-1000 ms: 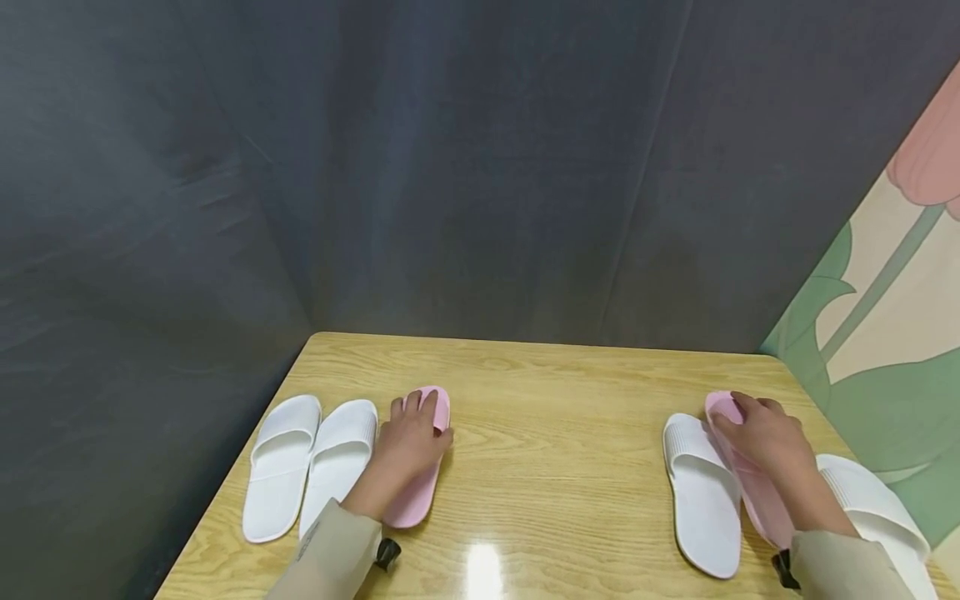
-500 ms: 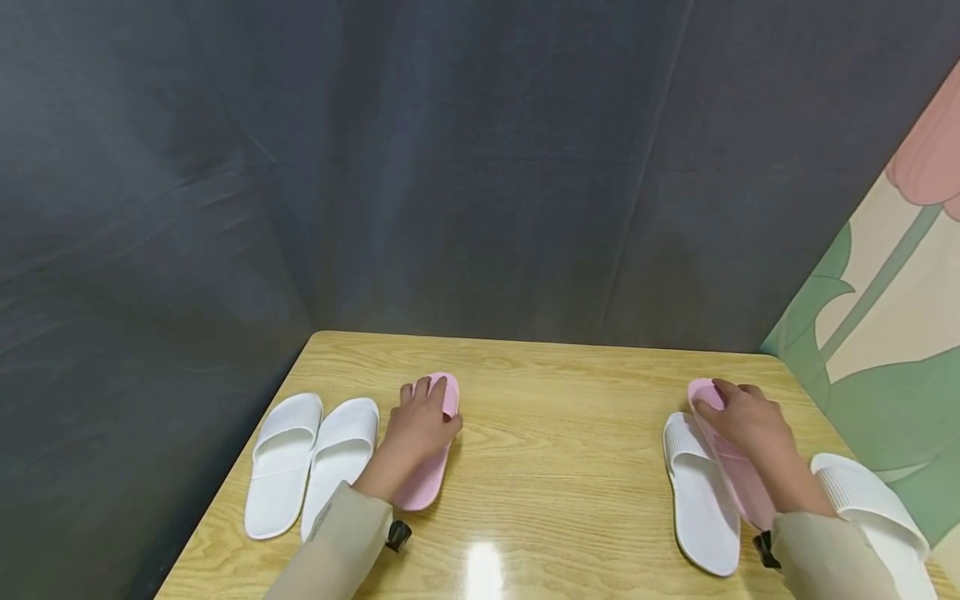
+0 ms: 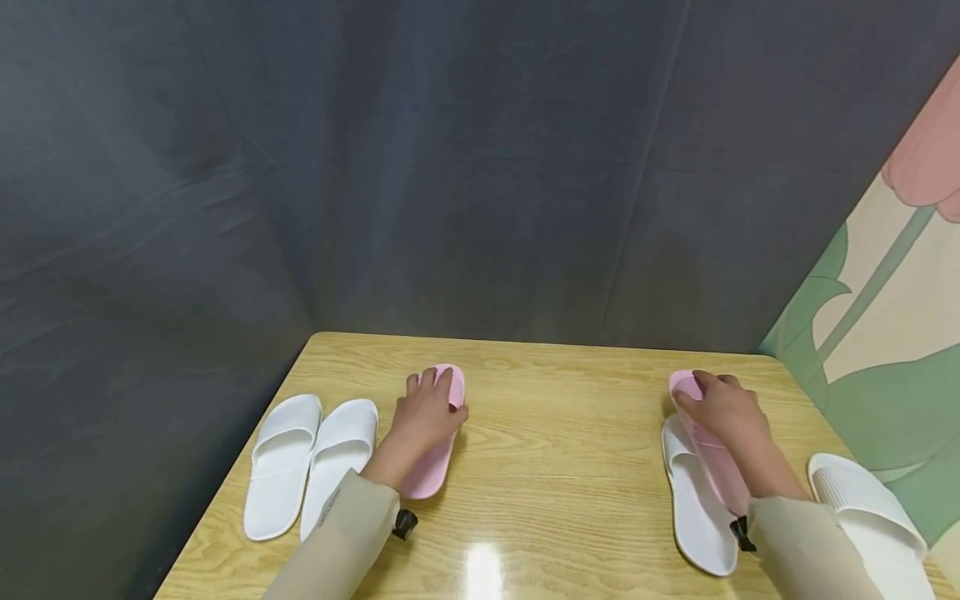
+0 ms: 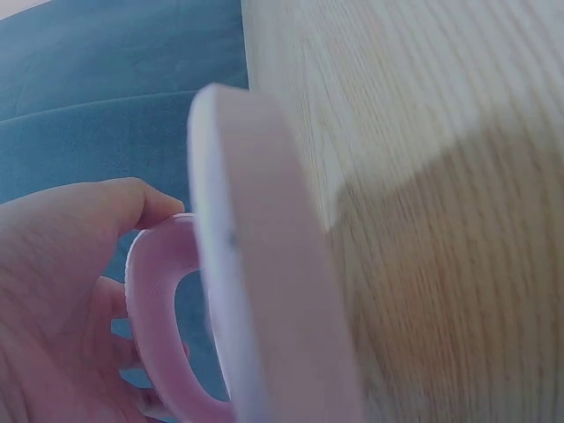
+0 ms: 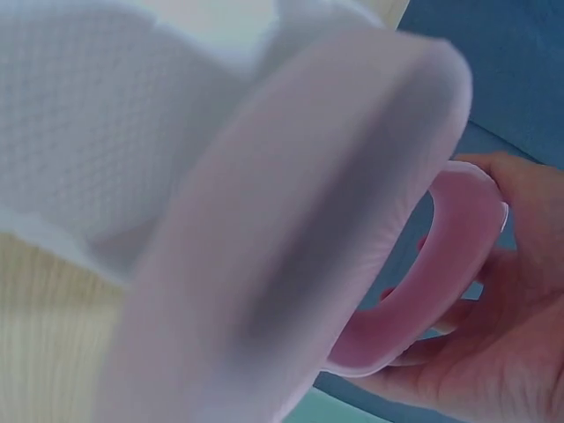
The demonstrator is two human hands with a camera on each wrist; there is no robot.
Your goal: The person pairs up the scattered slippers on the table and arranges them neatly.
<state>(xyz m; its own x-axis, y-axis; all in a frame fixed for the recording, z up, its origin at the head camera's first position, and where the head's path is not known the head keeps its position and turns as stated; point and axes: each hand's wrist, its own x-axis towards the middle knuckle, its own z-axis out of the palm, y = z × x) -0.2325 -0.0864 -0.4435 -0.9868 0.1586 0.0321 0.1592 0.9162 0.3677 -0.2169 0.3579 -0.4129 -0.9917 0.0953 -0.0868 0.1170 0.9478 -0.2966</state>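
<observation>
Over the left part of the table, my left hand grips a pink slipper across its strap. In the left wrist view, the thumb lies on the strap's edge, and a shadow falls on the wood beside the sole. My right hand holds another pink slipper by the strap, raised and tilted. That slipper partly covers a white slipper lying below it. The right wrist view has the pink strap between thumb and fingers, with the sole blurred in front.
Two white slippers lie side by side at the table's left. Another white slipper lies at the right edge, partly behind the right sleeve. A dark curtain stands behind the wooden table; a flower-patterned panel is on the right.
My left hand and its pink slipper have shifted slightly right and away from me. My right hand has carried its pink slipper leftward and up, over the white slipper.
</observation>
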